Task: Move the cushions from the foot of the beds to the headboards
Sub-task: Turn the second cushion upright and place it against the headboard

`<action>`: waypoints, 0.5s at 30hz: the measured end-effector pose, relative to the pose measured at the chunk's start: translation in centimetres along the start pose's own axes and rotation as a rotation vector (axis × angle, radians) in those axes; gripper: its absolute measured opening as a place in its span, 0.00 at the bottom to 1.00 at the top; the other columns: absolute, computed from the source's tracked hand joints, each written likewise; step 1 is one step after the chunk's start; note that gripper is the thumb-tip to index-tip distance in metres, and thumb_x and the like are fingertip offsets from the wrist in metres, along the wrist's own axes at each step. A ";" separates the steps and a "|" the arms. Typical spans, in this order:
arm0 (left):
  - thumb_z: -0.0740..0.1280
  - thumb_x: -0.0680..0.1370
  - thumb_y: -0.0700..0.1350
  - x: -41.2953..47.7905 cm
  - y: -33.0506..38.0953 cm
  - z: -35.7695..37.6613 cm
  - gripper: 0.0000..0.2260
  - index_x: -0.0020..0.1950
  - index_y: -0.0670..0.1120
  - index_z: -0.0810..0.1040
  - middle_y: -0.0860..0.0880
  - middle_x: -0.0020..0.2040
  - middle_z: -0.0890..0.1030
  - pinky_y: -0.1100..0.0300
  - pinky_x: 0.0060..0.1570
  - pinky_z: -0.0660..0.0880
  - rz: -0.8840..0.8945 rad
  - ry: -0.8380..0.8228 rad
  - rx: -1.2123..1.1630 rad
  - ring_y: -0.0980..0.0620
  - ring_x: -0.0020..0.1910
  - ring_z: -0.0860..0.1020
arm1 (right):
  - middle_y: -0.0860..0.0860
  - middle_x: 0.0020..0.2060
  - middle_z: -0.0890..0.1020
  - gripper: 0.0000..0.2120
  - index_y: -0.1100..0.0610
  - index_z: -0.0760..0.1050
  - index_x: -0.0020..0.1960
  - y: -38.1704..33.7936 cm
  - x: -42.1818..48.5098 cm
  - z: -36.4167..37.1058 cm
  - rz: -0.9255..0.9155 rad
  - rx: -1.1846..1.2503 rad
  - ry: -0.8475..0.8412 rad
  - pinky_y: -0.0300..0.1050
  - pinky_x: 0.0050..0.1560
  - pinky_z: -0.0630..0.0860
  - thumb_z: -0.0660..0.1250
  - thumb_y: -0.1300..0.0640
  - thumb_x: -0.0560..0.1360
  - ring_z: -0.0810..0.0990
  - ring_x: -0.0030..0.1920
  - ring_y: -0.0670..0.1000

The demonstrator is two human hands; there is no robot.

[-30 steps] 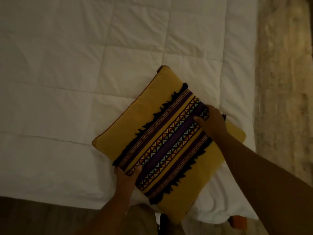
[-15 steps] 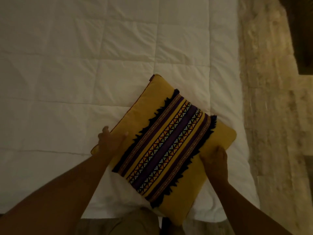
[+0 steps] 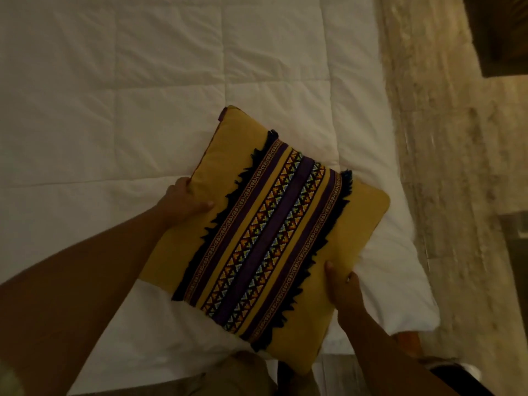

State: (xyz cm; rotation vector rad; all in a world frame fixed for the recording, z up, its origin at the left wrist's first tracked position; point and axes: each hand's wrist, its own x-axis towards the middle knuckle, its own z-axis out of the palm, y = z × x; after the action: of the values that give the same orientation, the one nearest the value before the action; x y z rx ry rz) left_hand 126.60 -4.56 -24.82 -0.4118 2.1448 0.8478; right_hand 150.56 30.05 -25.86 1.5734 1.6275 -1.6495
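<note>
1. Fingers of left hand and right hand pinch opposite cushion edges, held between them above the bed foot.
2. Shallow edge grips could let it slip or sag.

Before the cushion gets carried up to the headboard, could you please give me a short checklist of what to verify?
1. Left hand grips the cushion at its left edge: ok.
2. Right hand grips the lower right edge: ok.
3. Cushion fully lifted off the quilt: cannot tell.
4. Quilt ahead free of other things: ok, as far as the view shows.
5. Headboard in sight: not ok, it lies outside the picture.
</note>
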 end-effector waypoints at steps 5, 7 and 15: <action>0.78 0.59 0.64 0.7 -1.2 0.2 0.53 0.76 0.50 0.58 0.43 0.69 0.73 0.51 0.47 0.77 -0.034 -0.043 -0.119 0.44 0.54 0.78 | 0.55 0.65 0.78 0.43 0.55 0.66 0.74 0.0 1.4 -0.4 0.026 0.042 -0.087 0.63 0.60 0.78 0.75 0.39 0.65 0.80 0.60 0.60; 0.78 0.56 0.66 0.5 -1.4 0.2 0.54 0.75 0.51 0.60 0.43 0.69 0.73 0.47 0.51 0.78 -0.033 -0.040 -0.132 0.42 0.57 0.78 | 0.55 0.64 0.78 0.42 0.54 0.65 0.74 0.0 1.6 -0.4 0.027 0.065 -0.092 0.62 0.57 0.79 0.76 0.41 0.65 0.80 0.59 0.59; 0.80 0.59 0.59 -3.1 -2.3 0.5 0.45 0.72 0.50 0.66 0.45 0.66 0.77 0.48 0.49 0.79 -0.028 -0.043 -0.300 0.45 0.55 0.80 | 0.56 0.63 0.81 0.33 0.52 0.69 0.73 -1.4 0.7 -1.6 -0.099 0.111 -0.165 0.66 0.56 0.79 0.74 0.49 0.70 0.82 0.60 0.61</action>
State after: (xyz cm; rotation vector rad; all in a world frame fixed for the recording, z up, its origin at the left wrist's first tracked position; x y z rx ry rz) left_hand 130.11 -5.87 -23.66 -0.5684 1.9719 1.1564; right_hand 149.88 32.14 -25.28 1.3840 1.5753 -1.8968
